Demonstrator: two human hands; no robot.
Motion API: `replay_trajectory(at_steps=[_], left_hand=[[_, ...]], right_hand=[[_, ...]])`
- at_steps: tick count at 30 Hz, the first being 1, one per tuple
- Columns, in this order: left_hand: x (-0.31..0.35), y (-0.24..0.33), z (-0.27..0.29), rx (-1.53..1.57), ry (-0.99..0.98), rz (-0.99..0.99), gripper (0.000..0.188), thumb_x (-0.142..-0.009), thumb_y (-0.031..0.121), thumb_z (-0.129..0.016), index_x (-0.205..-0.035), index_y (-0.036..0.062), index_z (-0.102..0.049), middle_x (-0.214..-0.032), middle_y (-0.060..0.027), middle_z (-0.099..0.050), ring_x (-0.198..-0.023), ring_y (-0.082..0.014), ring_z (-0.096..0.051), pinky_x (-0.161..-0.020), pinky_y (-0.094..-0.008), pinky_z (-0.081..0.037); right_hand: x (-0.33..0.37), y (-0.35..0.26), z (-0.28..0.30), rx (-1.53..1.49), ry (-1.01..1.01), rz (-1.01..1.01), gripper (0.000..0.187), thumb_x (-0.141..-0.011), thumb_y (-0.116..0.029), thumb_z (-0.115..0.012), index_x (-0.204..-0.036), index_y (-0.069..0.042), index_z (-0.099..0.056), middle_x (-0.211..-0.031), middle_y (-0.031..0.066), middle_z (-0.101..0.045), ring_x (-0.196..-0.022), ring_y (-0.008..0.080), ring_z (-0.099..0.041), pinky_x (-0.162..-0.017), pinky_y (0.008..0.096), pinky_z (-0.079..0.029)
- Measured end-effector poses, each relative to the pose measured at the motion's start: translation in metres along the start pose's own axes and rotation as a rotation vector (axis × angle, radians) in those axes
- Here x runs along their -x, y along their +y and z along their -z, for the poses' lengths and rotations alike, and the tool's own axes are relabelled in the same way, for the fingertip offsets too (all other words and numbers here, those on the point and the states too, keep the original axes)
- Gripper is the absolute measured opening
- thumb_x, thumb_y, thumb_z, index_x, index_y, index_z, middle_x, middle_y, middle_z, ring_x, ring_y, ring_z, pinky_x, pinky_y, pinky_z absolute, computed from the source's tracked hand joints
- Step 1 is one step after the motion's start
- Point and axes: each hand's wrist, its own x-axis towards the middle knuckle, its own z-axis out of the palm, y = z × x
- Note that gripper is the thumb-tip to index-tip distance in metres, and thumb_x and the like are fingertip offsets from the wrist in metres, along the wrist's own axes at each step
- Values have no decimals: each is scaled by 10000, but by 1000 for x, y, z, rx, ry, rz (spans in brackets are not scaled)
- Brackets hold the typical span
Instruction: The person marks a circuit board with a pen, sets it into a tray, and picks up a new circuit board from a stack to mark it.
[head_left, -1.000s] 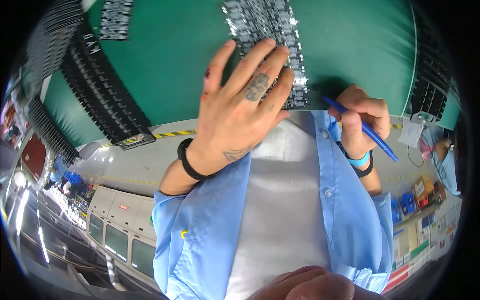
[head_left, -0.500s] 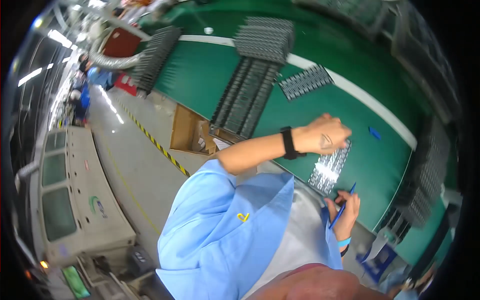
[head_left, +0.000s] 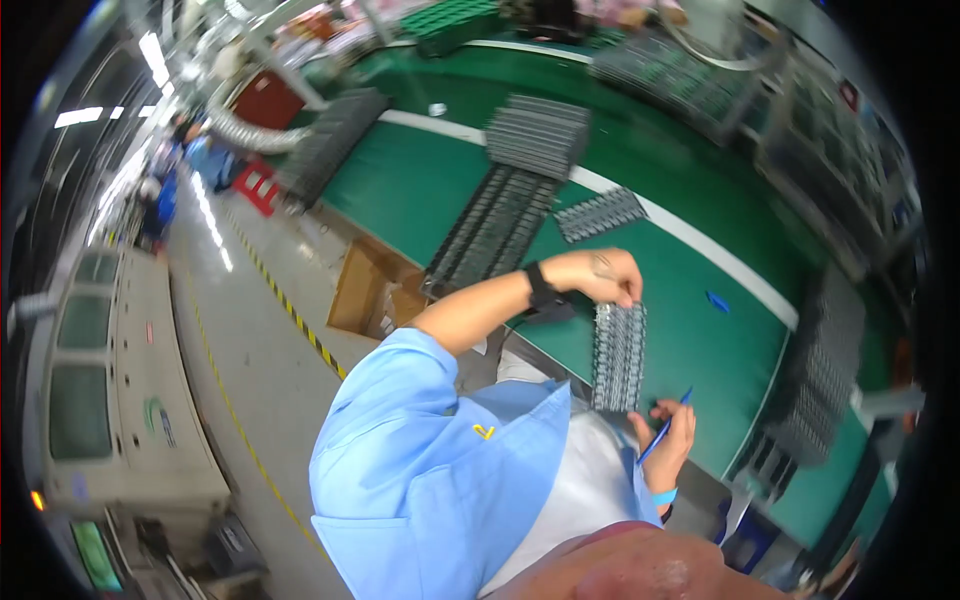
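the left hand pins the grey panel strip on the green counter with fingers curled onto its far end, while the right hand grips a blue pen at the near end, so marking the strip looks like the step in hand.

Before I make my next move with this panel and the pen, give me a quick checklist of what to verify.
1. Left hand on the far end of the grey component panel: ok.
2. Blue pen held in right hand: ok.
3. Panel lying flat on the green table: ok.
4. Pen tip touching the panel: cannot tell.
5. Table beside the panel bare: ok.
6. Small blue piece apart from the panel: ok.
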Motion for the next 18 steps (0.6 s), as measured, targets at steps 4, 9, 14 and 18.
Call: replay_trajectory(at_steps=[4, 9, 14, 18], left_hand=[[22, 25, 12, 295, 79, 134, 147, -957, 82, -748, -1084, 9, -754, -951, -47, -765, -867, -116, -687, -763, -296, -557], [6, 51, -13, 394, 103, 151, 126, -966, 8, -739, -1088, -13, -718, -931, -5, -698, -848, -80, -628, -751, -243, -509], [-29, 78, -76, 528, 160, 45, 143, -961, -20, -743, -1098, -20, -702, -946, -5, -693, -863, -87, -637, -766, -239, -513], [-45, 95, -129, 637, 223, 19, 129, -963, -15, -744, -1085, -22, -704, -945, -9, -706, -868, -96, -653, -795, -245, -528]], right_hand=[[-5, 0, 13, -375, 57, -190, 405, -800, -74, -908, -1097, -1, -643, -1127, 166, -751, -1051, 282, -719, -943, 383, -551], [9, -10, 57, -474, 337, -290, 385, -898, -66, -827, -1195, 14, -596, -1256, 196, -740, -1196, 276, -702, -1037, 389, -531], [47, -9, 83, -423, 550, -267, 375, -954, -54, -763, -1250, 10, -542, -1389, 244, -663, -1296, 320, -655, -1113, 418, -500], [65, -8, 95, -489, 753, -357, 288, -1012, -17, -663, -1257, 15, -513, -1455, 282, -603, -1351, 342, -616, -1145, 442, -482]])
